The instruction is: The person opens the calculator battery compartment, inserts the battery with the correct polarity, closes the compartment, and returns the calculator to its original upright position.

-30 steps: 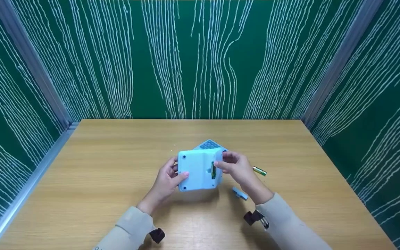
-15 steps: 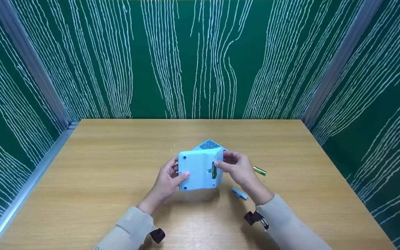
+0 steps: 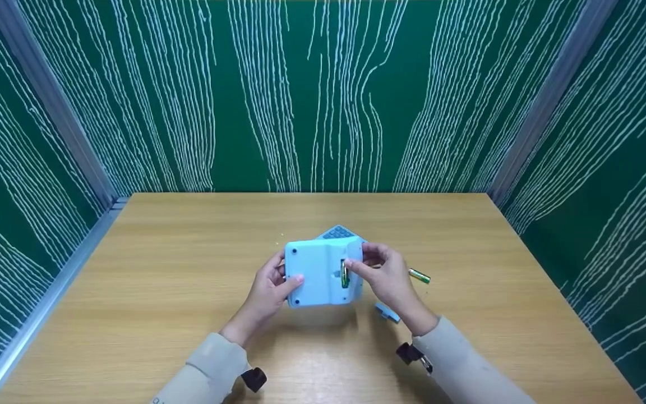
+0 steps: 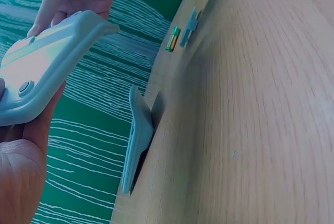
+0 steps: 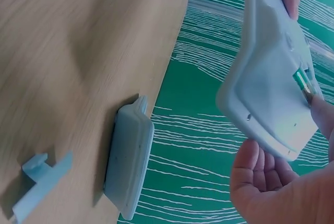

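A light blue calculator (image 3: 312, 272) is held up above the table with its back towards the head camera. My left hand (image 3: 270, 287) grips its left edge, thumb on the back and fingers behind. At the other edge, my right hand (image 3: 388, 278) has its fingers behind the casing and its thumb on the upper end of a green battery (image 3: 345, 278) in the narrow open compartment. The right wrist view shows that same battery (image 5: 301, 82) under the thumb. How deep it sits is hard to tell. The front of the calculator is hidden.
On the wooden table (image 3: 188, 241), a second light blue device with keys (image 3: 338, 232) lies behind the held one, partly hidden. A loose green-and-gold battery (image 3: 419, 275) and a small blue battery cover (image 3: 387, 312) lie to the right. Green panels (image 3: 356, 112) with white lines enclose the table.
The calculator has shifted and tilted slightly in both hands. The right thumb stays at the battery, which now shows a little brighter. Loose things on the table have not moved.
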{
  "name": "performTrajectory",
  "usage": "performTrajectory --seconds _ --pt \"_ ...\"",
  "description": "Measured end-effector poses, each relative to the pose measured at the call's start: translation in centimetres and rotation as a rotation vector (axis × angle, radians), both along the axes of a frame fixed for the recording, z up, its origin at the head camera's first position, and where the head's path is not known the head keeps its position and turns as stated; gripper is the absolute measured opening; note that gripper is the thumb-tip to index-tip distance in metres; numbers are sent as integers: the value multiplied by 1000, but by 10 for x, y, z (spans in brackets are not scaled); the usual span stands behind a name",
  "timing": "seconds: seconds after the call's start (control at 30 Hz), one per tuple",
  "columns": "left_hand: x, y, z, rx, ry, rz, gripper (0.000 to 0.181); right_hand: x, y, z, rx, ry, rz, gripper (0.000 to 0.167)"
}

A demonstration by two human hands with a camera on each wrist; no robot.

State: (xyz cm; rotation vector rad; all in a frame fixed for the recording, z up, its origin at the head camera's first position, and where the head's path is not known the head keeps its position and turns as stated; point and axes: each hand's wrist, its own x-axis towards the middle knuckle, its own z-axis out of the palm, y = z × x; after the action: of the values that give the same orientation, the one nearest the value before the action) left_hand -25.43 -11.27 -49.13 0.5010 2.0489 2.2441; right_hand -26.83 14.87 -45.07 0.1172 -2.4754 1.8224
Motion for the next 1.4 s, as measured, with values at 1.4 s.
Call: performTrajectory --seconds 1.4 --pt "-1 -5 4 24 -21 16 60 0 31 -2 154 120 87 40"
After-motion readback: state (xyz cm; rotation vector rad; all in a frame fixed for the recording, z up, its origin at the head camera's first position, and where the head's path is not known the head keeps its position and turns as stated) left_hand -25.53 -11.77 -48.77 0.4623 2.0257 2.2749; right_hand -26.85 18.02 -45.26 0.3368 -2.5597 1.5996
